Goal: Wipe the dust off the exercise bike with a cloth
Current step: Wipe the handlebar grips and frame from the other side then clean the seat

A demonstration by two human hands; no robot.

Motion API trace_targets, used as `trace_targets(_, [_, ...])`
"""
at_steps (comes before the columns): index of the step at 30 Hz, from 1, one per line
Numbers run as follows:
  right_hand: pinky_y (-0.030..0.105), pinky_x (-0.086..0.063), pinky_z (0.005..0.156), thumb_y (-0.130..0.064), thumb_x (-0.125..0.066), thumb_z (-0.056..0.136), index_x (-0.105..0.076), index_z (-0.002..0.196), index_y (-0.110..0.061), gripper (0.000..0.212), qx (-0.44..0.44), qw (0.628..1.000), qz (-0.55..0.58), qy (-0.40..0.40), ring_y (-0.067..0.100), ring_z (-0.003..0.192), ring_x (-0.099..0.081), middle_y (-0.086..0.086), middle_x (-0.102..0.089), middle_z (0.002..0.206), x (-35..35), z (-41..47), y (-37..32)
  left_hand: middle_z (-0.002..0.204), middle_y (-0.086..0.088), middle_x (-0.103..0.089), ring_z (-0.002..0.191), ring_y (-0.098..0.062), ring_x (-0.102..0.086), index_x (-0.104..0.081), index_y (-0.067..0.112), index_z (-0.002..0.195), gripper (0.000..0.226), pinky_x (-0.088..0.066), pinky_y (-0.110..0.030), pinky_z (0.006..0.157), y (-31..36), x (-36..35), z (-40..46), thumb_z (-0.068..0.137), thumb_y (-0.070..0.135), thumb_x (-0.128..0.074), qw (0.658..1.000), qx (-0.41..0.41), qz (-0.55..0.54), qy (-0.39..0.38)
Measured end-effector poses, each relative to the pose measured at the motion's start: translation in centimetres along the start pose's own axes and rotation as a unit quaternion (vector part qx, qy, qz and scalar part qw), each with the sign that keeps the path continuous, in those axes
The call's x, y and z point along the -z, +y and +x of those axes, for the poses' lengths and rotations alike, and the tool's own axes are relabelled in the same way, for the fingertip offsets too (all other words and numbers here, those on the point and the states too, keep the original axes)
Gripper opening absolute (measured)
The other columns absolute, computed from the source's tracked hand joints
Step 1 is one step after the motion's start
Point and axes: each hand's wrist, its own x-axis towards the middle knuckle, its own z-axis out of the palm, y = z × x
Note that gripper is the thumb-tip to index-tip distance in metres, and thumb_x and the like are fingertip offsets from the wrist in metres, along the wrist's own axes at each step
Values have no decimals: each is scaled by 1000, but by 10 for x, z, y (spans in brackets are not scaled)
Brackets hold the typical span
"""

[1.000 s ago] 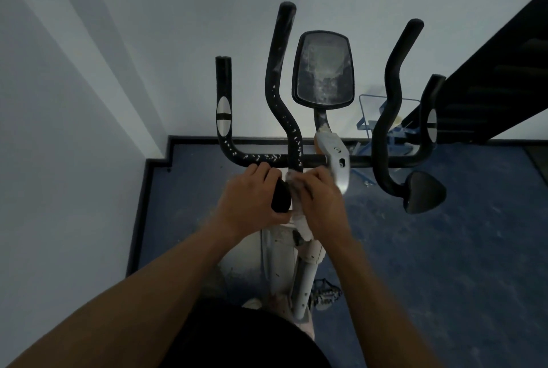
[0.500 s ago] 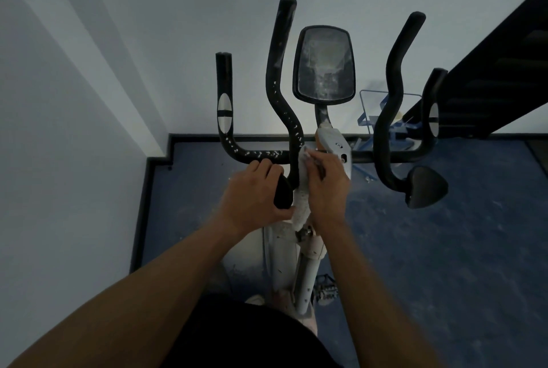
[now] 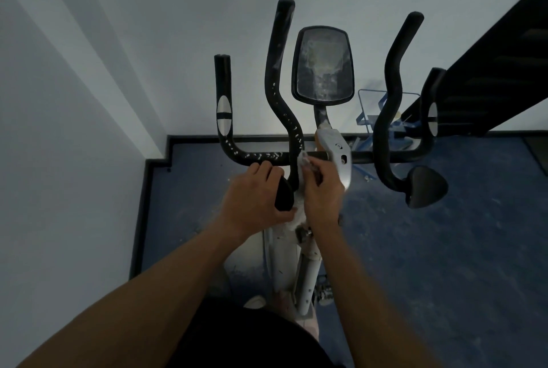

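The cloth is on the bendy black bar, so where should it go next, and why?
Probably up along the curved left handlebar. The right hand holds the cloth against its lower part, while pale specks of dust show on the bar just above. The left hand grips the black pad beside it, likely steadying things.

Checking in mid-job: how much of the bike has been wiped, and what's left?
Nothing looks clearly finished. In hand: the right hand presses the cloth against the base of the left swing handle, while the left hand grips its lower pad. Left: white specks on that handle and the crossbar, and the dusty console screen.
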Motion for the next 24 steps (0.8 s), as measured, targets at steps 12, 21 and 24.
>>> trace_targets(12, [-1,-42,82,-28,-59,102,-69,116,-14,22,22,998,-59,-26,-10,94,-55,-6,-58,110,0,2,2,99,-1,-59,82,-15,-52,-59,18,105,68,-50,-28,61,0,0,0,70,77,-64,1000,-1,-5,1])
trace_targets(21, [16,-47,89,-27,-62,100,-72,114,-15,21,122,982,-137,-40,7,94,-55,-5,-50,107,-7,20,-15,97,-1,-60,81,-15,-52,-60,18,104,67,-44,-25,62,0,0,0,68,74,-67,1000,0,-11,4])
trace_targets(24, [12,-44,86,-19,-62,100,-72,115,-13,19,165,965,-179,-98,8,92,-54,2,-53,109,-1,10,-4,96,0,-60,80,-14,-52,-60,18,106,67,-42,-23,63,-1,-1,-1,70,74,-67,1000,2,-13,10])
